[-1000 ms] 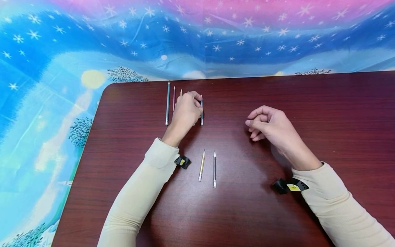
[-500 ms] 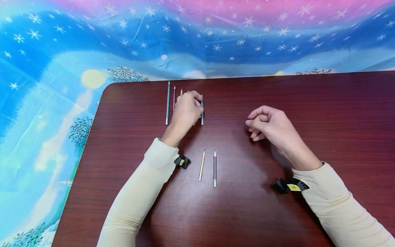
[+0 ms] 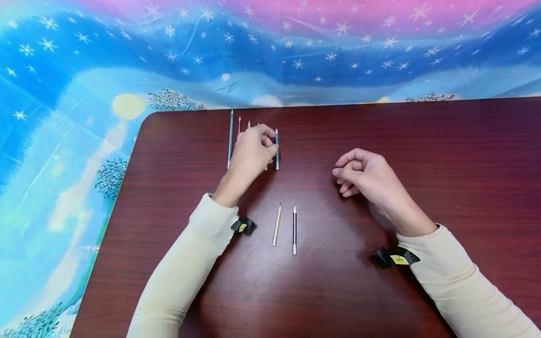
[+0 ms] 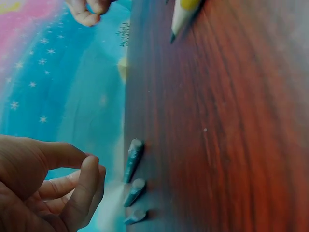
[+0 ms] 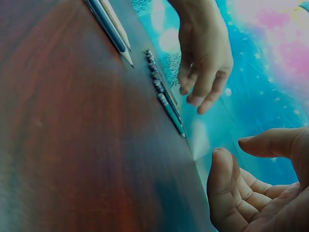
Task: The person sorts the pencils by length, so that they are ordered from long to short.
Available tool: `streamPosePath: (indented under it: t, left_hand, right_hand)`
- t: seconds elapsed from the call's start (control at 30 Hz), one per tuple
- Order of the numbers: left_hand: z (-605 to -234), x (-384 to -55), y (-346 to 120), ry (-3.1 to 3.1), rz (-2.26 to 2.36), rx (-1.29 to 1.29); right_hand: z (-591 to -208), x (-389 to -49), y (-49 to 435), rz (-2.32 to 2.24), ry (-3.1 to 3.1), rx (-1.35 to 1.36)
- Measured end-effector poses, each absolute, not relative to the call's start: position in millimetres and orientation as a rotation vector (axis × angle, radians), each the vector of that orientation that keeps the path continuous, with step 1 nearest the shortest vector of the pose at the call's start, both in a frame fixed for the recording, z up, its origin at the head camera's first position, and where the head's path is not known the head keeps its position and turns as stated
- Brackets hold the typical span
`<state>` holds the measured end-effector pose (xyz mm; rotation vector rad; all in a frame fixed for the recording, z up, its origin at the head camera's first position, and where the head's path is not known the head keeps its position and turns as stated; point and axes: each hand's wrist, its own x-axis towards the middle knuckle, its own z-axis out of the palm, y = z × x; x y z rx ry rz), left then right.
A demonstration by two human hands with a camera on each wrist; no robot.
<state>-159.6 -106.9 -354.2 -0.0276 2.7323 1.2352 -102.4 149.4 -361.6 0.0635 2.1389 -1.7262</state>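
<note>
My left hand [image 3: 252, 148] hovers over a row of several pencils near the table's back edge, fingers loosely bent and holding nothing. At the row's right end lies a blue pencil [image 3: 277, 159], just beside the fingertips. A longer teal pencil [image 3: 230, 141] lies at the left end, with a pink pencil [image 3: 239, 123] next to it. The hand hides much of the pencils between. Off to the right, my right hand [image 3: 367, 176] is held above the table, fingers relaxed; the right wrist view shows a gap between thumb [image 5: 265, 142] and index finger.
Nearer the front, a yellow pencil [image 3: 276, 226] and a black pencil [image 3: 294, 230] lie apart, tips pointing away. The dark wooden table [image 3: 338, 286] has a rounded back left corner. Behind it hangs a snowflake-patterned cloth [image 3: 359, 56].
My left wrist has shifted slightly left and toward me, its fingers staying over the row. The right hand has drifted a little left and nearer. No pencil has visibly moved on the table.
</note>
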Motion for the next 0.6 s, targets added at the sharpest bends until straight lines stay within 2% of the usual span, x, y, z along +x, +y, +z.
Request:
streamPosePath:
  t: [0.27,0.6]
  left_hand:
    - [-355.9,-125.7,-128.0,2.601,1.504,0.028]
    - [-360.3,-75.2,-147.4,2.304,1.668,-0.043]
  right_hand:
    - [-362.9,-88.4,147.7,-1.687,2.102,0.069]
    - [-362.6,-64.7,144.4,-1.645,2.093,0.066]
